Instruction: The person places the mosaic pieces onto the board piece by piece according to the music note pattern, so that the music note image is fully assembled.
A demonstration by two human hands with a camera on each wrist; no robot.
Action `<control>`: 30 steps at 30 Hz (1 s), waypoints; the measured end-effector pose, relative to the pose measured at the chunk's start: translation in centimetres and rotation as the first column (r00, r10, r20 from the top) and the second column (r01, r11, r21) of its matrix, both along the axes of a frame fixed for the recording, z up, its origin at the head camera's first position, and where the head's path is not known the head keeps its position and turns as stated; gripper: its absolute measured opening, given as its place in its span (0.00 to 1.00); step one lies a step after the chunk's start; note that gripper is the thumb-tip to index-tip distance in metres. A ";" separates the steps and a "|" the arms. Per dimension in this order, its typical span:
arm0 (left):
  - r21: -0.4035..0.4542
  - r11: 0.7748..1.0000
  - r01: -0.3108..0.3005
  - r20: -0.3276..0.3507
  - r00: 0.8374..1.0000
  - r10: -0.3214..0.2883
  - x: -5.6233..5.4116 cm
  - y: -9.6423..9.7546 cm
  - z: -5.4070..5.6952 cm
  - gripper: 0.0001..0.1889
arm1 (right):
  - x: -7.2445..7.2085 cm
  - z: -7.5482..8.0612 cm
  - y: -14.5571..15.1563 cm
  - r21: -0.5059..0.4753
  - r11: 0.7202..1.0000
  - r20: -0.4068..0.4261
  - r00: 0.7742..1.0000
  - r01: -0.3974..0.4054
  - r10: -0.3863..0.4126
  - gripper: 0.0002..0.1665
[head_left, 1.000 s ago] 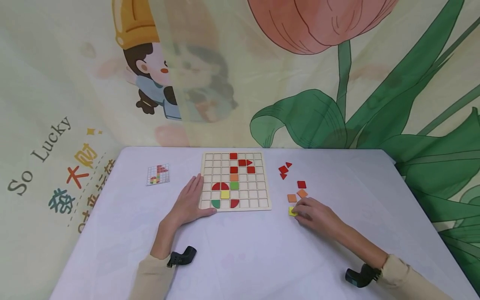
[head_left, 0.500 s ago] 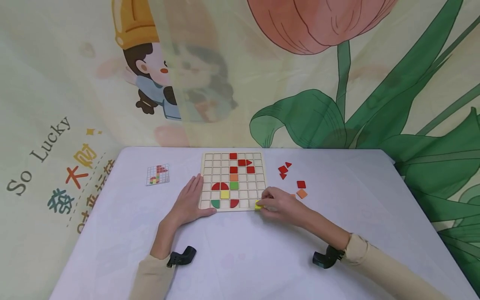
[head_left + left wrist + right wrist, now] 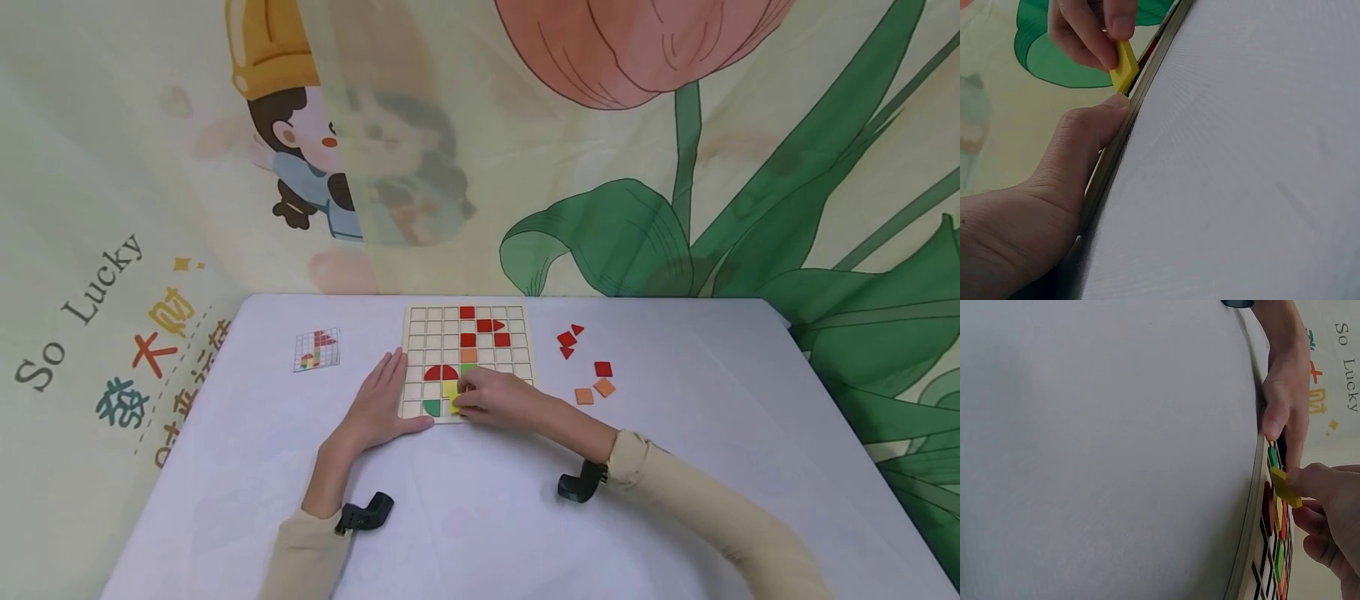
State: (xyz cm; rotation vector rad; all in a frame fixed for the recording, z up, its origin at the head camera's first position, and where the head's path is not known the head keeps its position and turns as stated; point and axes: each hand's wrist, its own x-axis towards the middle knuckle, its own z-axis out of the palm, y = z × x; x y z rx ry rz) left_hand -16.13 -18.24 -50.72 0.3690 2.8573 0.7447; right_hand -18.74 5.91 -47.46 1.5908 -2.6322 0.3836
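Observation:
My right hand (image 3: 498,398) pinches a yellow square tile (image 3: 1286,487) between thumb and fingers, low over the front rows of a wooden grid board (image 3: 435,342). The held tile overlaps the gap right of a green quarter-circle piece (image 3: 432,407), just in front of another yellow tile (image 3: 450,388) lying in the grid. Against the board's left edge rests my left hand (image 3: 377,404), fingers extended, its thumb (image 3: 1094,125) along the front edge. Red quarter-round pieces (image 3: 432,373) and a column of red, orange and green squares fill other cells. My right hand hides a red front-row piece in the head view.
Right of the board lie loose red triangles (image 3: 577,330), red squares (image 3: 603,368) and two orange squares (image 3: 584,397). A small printed pattern card (image 3: 317,349) lies to the left. A patterned cloth hangs behind the white table (image 3: 480,525).
My right hand has picked up the yellow tile from the table at the right and carried it left over the board's front rows. My left hand has stayed in place.

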 end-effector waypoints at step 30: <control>-0.002 1.000 0.030 -0.039 0.999 -0.030 -0.3 -0.1 -0.3 0.60 | 0.7 -0.3 -1.1 0.094 0.994 0.031 0.998 0.060 -0.063 0.12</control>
